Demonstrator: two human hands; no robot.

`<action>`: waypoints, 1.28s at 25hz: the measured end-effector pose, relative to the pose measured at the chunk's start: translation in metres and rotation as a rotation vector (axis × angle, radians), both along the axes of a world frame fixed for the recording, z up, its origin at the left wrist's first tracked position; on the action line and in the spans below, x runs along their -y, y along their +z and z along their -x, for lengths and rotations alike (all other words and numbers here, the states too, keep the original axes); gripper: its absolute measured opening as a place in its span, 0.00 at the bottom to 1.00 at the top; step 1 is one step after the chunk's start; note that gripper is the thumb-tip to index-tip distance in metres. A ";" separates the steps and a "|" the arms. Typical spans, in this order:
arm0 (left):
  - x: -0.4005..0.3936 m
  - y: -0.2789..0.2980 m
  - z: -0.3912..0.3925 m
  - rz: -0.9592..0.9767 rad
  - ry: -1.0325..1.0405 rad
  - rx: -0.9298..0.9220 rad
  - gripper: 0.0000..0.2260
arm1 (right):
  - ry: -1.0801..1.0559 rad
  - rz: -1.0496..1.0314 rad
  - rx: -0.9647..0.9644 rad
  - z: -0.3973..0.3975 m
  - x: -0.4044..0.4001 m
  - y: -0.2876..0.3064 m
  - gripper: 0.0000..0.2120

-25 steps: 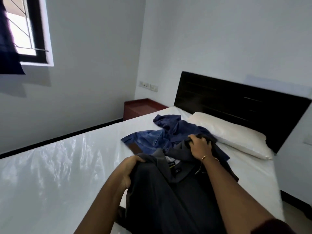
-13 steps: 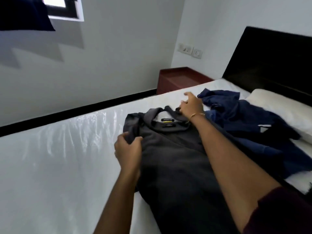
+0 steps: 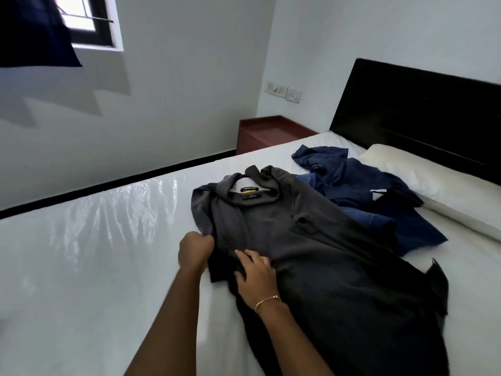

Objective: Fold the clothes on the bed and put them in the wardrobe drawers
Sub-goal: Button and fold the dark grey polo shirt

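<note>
Head view: grey collared shirt (image 3: pixel 311 240) spreads right of centre; left hand (image 3: pixel 195 248) grips its sleeve edge, right hand (image 3: pixel 254 275) presses it with spread fingers.

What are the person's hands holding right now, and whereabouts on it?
The left hand grips the dark grey collared shirt at its left sleeve edge. The right hand rests on the same sleeve beside it, fingers spread.

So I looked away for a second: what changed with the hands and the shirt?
The right hand left the collar and now rests on the grey shirt beside the left hand, which keeps its grip on the sleeve edge. The shirt now lies spread flat. The blue clothes and pillow stayed put.
</note>
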State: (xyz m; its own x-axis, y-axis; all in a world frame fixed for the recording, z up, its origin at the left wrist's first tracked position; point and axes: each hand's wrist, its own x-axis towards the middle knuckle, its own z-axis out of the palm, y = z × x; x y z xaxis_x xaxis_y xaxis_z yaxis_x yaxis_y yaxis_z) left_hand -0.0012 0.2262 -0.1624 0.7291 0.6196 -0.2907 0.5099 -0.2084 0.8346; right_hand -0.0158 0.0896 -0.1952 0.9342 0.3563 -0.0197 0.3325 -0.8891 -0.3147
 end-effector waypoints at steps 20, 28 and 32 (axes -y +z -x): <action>-0.024 0.023 0.019 0.057 0.557 0.555 0.11 | -0.054 -0.006 0.064 0.049 0.032 -0.023 0.46; -0.006 0.007 0.033 -0.310 -0.465 -0.140 0.12 | -0.045 -0.130 0.165 0.062 0.034 -0.029 0.38; 0.007 0.014 0.047 0.081 -0.398 -0.313 0.21 | -0.104 -0.061 0.309 0.079 0.034 -0.024 0.32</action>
State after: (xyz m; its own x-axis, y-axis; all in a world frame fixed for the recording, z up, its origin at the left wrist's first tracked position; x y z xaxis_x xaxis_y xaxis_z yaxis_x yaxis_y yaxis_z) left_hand -0.0478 0.2192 -0.1488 0.7740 0.2784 -0.5686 0.6326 -0.3782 0.6759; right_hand -0.0947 0.0554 -0.2193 0.9241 0.2506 0.2884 0.3290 -0.9058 -0.2669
